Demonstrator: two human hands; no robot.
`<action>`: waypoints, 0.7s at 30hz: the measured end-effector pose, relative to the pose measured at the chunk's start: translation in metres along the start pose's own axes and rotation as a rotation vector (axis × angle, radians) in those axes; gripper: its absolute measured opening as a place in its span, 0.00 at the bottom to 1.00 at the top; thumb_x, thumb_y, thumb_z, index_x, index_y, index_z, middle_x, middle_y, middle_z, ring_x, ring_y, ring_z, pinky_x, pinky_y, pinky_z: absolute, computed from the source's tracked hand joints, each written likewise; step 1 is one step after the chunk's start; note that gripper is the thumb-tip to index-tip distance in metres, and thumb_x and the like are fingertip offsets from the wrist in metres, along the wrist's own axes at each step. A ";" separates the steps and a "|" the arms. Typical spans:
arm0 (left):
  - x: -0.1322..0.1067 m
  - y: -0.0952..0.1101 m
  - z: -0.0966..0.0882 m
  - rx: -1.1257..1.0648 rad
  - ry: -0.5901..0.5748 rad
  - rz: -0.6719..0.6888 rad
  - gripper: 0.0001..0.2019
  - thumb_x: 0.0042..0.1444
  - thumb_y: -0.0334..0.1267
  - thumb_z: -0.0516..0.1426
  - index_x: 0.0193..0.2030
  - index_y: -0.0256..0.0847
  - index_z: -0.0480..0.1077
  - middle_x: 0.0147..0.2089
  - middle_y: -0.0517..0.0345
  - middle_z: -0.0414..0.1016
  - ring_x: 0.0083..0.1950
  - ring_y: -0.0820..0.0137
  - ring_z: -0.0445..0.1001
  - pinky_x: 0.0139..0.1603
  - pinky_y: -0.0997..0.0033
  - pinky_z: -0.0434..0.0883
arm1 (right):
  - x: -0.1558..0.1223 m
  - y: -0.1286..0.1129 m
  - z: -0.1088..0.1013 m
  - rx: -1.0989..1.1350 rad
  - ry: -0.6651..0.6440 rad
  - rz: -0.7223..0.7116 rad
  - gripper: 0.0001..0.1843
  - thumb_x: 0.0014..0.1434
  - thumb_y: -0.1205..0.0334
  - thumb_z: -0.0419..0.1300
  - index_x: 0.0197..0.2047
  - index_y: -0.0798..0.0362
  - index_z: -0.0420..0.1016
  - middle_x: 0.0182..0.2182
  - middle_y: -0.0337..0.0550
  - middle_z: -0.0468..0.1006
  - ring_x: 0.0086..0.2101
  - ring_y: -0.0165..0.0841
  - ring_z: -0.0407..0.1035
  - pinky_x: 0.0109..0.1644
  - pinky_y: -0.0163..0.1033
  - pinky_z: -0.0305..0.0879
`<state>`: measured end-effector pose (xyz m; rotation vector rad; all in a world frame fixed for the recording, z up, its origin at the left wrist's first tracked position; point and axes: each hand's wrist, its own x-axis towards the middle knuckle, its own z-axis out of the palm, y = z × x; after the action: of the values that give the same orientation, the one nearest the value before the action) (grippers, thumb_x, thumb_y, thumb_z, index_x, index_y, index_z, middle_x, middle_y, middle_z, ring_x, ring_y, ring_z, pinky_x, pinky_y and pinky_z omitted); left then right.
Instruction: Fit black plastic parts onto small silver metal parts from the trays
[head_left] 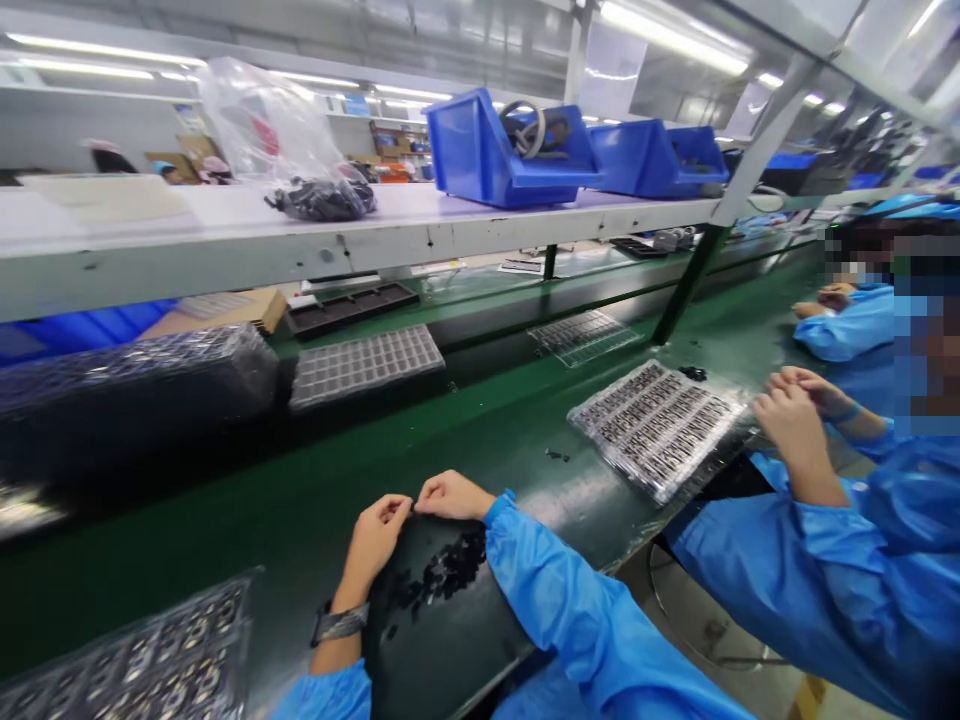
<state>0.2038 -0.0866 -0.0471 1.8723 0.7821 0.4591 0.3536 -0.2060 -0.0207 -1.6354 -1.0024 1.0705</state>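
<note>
My left hand (378, 538) and my right hand (453, 497) meet fingertip to fingertip above the green work surface (315, 540). Both are closed in a pinch. A tiny dark spot shows between the fingertips, too small to name. Just below my hands lies a loose pile of small black pieces (450, 572), some scattered toward my left wrist. At the lower left, a clear plastic tray (150, 655) holds dark parts with shiny, ring-like details in rows.
A co-worker in a blue smock (750, 570) sits at the right, behind a filled tray (656, 425). Across the bench lie a clear compartment tray (367, 365) and a stack of trays (135, 400). Blue bins (480, 150) and a plastic bag (262, 130) stand on the raised shelf.
</note>
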 end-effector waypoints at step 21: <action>-0.028 0.020 0.019 0.326 0.107 -0.043 0.11 0.62 0.40 0.57 0.41 0.44 0.81 0.41 0.55 0.85 0.44 0.67 0.81 0.48 0.71 0.72 | -0.005 0.009 -0.048 -0.064 0.469 -0.158 0.30 0.41 0.32 0.69 0.30 0.54 0.77 0.15 0.37 0.67 0.18 0.31 0.61 0.22 0.36 0.57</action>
<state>0.2021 -0.1247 -0.0358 2.1389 1.0152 0.4260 0.3986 -0.2251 -0.0181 -1.7185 -0.8381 0.5170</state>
